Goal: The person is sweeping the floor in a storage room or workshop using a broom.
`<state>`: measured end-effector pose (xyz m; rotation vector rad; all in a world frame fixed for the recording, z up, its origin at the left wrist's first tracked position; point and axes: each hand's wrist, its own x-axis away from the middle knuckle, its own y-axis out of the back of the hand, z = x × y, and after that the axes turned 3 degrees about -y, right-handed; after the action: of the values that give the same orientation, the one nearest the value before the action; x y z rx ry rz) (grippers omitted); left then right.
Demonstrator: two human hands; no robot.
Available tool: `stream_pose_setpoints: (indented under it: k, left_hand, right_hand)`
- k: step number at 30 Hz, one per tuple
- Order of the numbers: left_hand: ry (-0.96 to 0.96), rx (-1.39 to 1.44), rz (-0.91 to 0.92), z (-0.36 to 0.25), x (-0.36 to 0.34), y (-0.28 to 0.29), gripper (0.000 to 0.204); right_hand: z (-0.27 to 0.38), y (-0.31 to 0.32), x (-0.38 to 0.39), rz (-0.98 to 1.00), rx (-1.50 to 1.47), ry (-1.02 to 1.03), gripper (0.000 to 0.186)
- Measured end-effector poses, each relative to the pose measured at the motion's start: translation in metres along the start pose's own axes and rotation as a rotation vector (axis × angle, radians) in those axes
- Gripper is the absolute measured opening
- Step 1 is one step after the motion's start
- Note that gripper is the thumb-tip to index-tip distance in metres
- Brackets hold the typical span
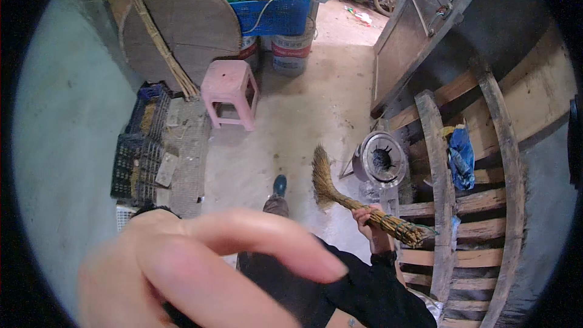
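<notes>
My right hand is wrapped round the bound handle of a straw broom. The broom's bristles fan out to the left, low over the concrete floor or touching it; which of the two I cannot tell. Just beyond the handle stands a round metal stove with a dark, open burner. Very close to the camera, my left hand fills the lower left, slightly blurred. Two of its fingers stretch rightward, apart from each other, with nothing seen between them; its other fingers are hidden.
Wooden slatted frames lean along the right wall, a blue bag hanging there. A pink stool, black crates and a round board stand left. Buckets sit under a blue crate near the open door.
</notes>
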<state>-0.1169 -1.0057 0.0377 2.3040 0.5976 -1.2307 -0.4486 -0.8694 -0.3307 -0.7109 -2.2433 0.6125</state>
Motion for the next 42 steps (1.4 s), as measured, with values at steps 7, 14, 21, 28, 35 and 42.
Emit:
stream_pose_setpoints:
  k: [7,14,21,28,35,42]
  left_hand:
    - [0.138,0.064,-0.369,0.177,0.061,0.210,0.083]
    - [0.719,0.136,-0.979,0.314,0.139,0.294,0.100]
    - [0.820,-0.192,-1.460,0.317,0.163,0.273,0.092]
    - [0.619,-0.410,-1.857,0.259,0.186,0.151,0.091]
    - [0.477,-0.733,-2.065,0.174,0.192,-0.020,0.087]
    - [0.279,-0.888,-2.202,0.105,0.186,-0.204,0.083]
  right_hand:
    - [0.063,-0.156,-0.125,0.025,0.021,0.097,0.057]
    - [0.148,-0.303,-0.230,-0.170,0.156,0.065,0.049]
    - [0.231,-0.402,-0.342,-0.400,0.372,-0.047,0.052]
    - [0.239,-0.420,-0.406,-0.497,0.565,-0.249,0.049]
    - [0.242,-0.370,-0.392,-0.592,0.761,-0.428,0.046]
    - [0.170,-0.298,-0.337,-0.754,0.730,-0.454,0.025]
